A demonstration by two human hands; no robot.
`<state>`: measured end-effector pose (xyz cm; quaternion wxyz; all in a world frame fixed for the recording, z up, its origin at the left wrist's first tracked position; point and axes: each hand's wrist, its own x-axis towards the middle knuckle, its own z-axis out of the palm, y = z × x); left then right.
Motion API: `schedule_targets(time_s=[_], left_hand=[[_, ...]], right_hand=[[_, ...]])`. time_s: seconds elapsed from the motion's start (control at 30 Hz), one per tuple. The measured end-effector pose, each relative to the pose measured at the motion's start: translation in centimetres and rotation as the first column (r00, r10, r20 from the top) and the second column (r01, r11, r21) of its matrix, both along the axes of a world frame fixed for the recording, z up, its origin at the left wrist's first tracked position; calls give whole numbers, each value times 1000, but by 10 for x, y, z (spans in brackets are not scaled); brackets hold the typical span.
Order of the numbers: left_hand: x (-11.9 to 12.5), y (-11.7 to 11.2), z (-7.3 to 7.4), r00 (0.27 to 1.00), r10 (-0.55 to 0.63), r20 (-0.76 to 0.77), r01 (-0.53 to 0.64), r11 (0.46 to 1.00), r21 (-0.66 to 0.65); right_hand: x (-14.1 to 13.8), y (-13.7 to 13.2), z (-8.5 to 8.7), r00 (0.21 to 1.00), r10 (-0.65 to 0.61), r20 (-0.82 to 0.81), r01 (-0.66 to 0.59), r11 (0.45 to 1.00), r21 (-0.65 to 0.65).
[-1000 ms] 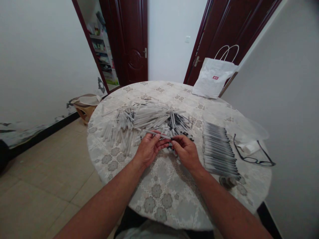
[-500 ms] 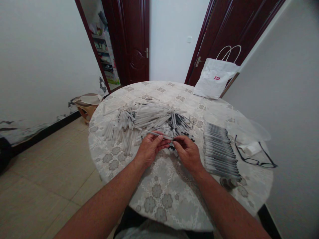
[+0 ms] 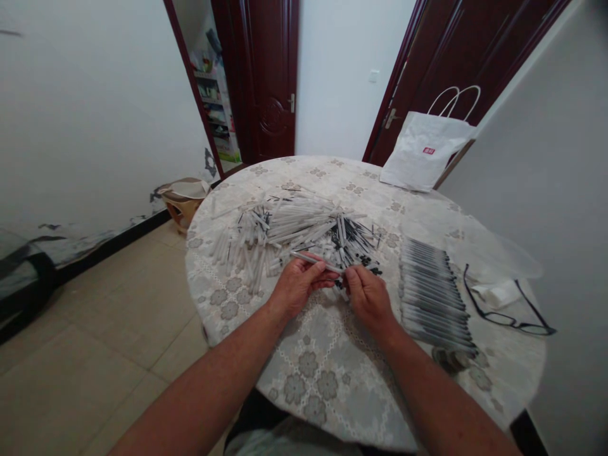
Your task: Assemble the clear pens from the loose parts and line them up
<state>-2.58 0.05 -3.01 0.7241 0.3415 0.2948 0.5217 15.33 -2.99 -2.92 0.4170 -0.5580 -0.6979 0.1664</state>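
Observation:
Between my hands a slim whitish pen barrel (image 3: 306, 257) lies nearly level, tilted down to the right. My left hand (image 3: 300, 284) is closed round its middle, thumb on top. At its right end the fingers of my right hand (image 3: 368, 292) are pinched together; that end is hidden by them. Just beyond my hands spreads a loose pile of translucent pen barrels (image 3: 297, 220). Dark refills (image 3: 358, 235) stick out of its right part, and small black caps (image 3: 373, 263) lie near my right hand.
A neat row of pens (image 3: 432, 291) lies right of my right arm. Farther right are black glasses (image 3: 506, 318) and a clear plastic bag (image 3: 498, 247). A white paper bag (image 3: 427, 152) stands at the round table's (image 3: 323, 380) back right edge. Round dark objects (image 3: 449, 360) lie by my right forearm.
The camera view has turned slightly left, so everything sits farther right. My right hand's fingers have closed more tightly at the pen barrel's right end; my left hand keeps its hold.

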Motion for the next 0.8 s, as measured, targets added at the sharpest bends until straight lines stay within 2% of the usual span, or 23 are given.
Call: schedule_targets(time_s=[0.1, 0.23, 0.4, 0.53, 0.67, 0.8], left_hand=[[0, -1, -1, 1000, 0, -9, 0, 1000, 0], [0, -1, 0, 1000, 29, 6, -29, 1000, -2], [0, -2, 2, 1000, 14, 20, -14, 1000, 1], [1, -3, 2, 1000, -6, 11, 6, 1000, 2], [0, -3, 2, 1000, 16, 7, -16, 1000, 7], [-1, -2, 1, 1000, 4, 6, -4, 1000, 18]], right_hand=[[2, -1, -3, 998, 9, -57, -12, 999, -47], [1, -4, -2, 990, 12, -138, -13, 1000, -7], [-2, -4, -2, 996, 14, -85, -17, 999, -46], [0, -2, -5, 990, 60, -131, -72, 993, -93], [0, -3, -4, 983, 34, -180, -45, 998, -54], [-1, -2, -4, 993, 24, -116, -32, 997, -66]])
